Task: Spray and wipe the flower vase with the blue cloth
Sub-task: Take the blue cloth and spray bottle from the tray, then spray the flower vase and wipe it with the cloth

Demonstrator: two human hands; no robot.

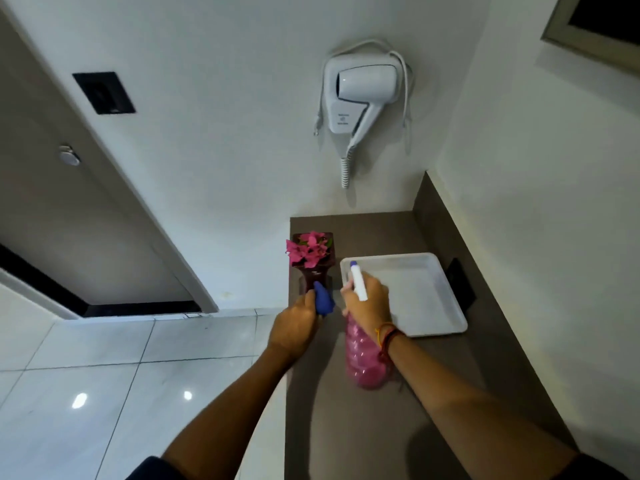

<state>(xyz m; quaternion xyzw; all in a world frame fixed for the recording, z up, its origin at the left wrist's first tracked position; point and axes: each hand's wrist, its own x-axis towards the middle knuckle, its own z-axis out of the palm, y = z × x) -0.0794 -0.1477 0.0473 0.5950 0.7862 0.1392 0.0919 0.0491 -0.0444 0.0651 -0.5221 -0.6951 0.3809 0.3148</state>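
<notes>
While the left hand (294, 327) is bunching the blue cloth (322, 299) tight against the vase (313, 268) base, probably steadying it, the right hand (367, 299) is clenching the pink spray bottle (365, 355), nozzle aimed past the flowers (308, 249). Just right of that grip, a white tray (426, 299) is lying flat. No writing is readable.

vase (313, 268) left of tray (415, 299) | both on counter (346, 427)

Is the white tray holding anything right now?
No, the white tray shows a bare inside; the right hand with the spray bottle only overlaps its near corner.
</notes>
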